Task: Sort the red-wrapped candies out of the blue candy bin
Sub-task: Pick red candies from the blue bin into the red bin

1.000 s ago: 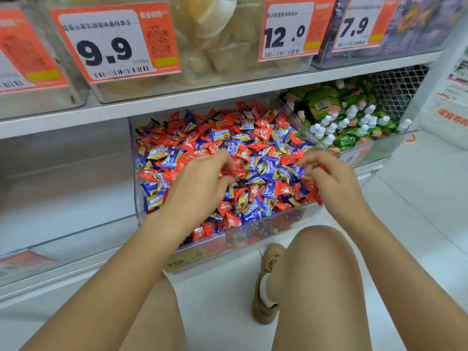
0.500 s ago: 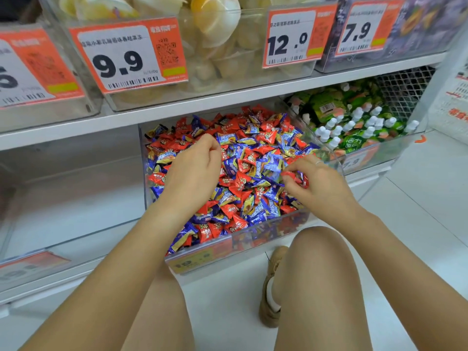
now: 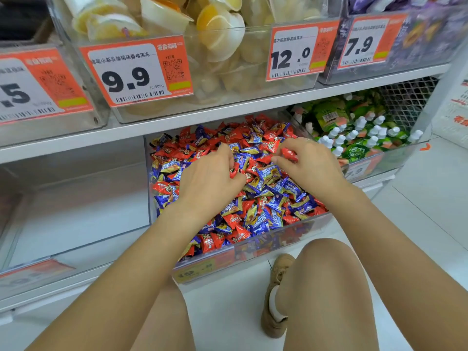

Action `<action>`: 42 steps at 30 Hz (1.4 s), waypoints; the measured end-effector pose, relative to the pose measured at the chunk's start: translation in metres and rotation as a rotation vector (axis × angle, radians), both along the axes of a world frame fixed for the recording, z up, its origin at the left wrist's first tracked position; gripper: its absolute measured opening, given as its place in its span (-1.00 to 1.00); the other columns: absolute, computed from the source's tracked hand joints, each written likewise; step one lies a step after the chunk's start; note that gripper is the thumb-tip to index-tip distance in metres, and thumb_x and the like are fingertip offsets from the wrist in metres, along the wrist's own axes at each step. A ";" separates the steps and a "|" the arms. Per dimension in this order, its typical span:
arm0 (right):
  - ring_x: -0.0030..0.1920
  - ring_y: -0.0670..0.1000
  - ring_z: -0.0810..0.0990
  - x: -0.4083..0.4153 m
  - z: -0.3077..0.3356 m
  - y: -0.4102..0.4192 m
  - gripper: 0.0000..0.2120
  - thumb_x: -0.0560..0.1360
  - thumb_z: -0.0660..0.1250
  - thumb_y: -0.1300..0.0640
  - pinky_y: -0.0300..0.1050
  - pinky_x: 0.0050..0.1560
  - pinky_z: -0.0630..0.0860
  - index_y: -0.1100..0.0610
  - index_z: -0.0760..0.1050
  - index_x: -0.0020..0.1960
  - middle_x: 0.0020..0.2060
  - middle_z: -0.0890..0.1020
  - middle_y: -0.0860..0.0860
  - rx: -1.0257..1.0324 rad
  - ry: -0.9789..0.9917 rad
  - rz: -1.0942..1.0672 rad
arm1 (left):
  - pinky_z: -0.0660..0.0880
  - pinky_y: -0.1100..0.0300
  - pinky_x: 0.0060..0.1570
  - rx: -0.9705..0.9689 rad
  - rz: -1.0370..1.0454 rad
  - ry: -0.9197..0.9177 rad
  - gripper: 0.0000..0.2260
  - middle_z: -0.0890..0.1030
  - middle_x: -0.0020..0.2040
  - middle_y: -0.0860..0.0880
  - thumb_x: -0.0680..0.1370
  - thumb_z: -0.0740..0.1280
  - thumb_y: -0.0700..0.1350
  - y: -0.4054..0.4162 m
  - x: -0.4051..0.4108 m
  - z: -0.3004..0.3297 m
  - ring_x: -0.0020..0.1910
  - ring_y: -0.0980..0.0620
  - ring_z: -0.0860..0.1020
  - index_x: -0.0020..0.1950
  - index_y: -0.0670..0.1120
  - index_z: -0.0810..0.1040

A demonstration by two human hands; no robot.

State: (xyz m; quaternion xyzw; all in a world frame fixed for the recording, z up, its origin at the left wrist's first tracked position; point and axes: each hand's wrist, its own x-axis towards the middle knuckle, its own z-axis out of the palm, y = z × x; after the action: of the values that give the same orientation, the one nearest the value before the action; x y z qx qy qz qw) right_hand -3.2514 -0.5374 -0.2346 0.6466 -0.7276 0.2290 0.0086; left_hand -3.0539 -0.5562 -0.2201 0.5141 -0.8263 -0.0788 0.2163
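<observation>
A clear candy bin (image 3: 253, 252) on the lower shelf is heaped with mixed red-wrapped candies (image 3: 233, 220) and blue-wrapped candies (image 3: 268, 173). My left hand (image 3: 207, 181) lies over the middle of the heap, its fingers curled round red candies (image 3: 234, 171) that peek out at its fingertips. My right hand (image 3: 309, 165) hovers over the right side of the bin and pinches a red candy (image 3: 288, 154) between thumb and fingers.
An empty clear bin (image 3: 76, 239) stands to the left. A bin of green pouches with white caps (image 3: 364, 140) sits to the right. Bins of jelly cups with orange price tags (image 3: 141, 72) fill the shelf above. My knee (image 3: 329, 269) and shoe (image 3: 277, 295) are below.
Both hands have shifted toward the back of the bin. The right hand has gone on holding a red candy, and the left hand has closed over red candies in the middle.
</observation>
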 end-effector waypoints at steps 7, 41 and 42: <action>0.17 0.10 0.54 -0.005 -0.009 -0.019 -0.63 0.56 0.24 -0.06 -0.03 -0.05 0.50 -0.17 0.39 0.36 0.20 0.55 0.01 0.145 0.215 0.128 | 0.35 0.10 -0.22 0.020 -0.244 -0.390 -0.48 0.39 0.31 -0.03 0.58 0.19 -0.18 -0.024 -0.025 -0.007 0.12 -0.09 0.51 0.50 0.13 0.21; -0.18 0.17 0.60 -0.022 -0.017 0.011 -0.65 0.62 0.10 -0.08 -0.04 -0.29 0.50 -0.03 0.34 0.37 0.15 0.47 0.11 0.212 0.442 0.112 | 0.32 0.20 -0.44 -0.043 -0.033 0.035 -0.76 0.54 -0.24 0.13 0.58 0.26 0.03 -0.018 0.016 0.000 -0.40 0.14 0.43 0.24 0.12 0.49; -0.20 0.18 0.59 -0.021 -0.017 0.012 -0.67 0.63 0.08 -0.07 -0.04 -0.31 0.48 -0.03 0.36 0.35 0.11 0.49 0.10 0.191 0.433 0.116 | 0.41 0.17 -0.38 -0.037 -0.024 0.072 -0.77 0.59 -0.16 0.12 0.57 0.27 0.03 -0.017 0.020 0.001 -0.36 0.11 0.48 0.22 0.13 0.51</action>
State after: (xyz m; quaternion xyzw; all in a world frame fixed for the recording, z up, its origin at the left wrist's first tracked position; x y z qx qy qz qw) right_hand -3.2727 -0.5257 -0.2517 0.7192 -0.6888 0.0153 0.0901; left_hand -3.0344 -0.5730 -0.2188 0.4968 -0.8255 -0.0848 0.2542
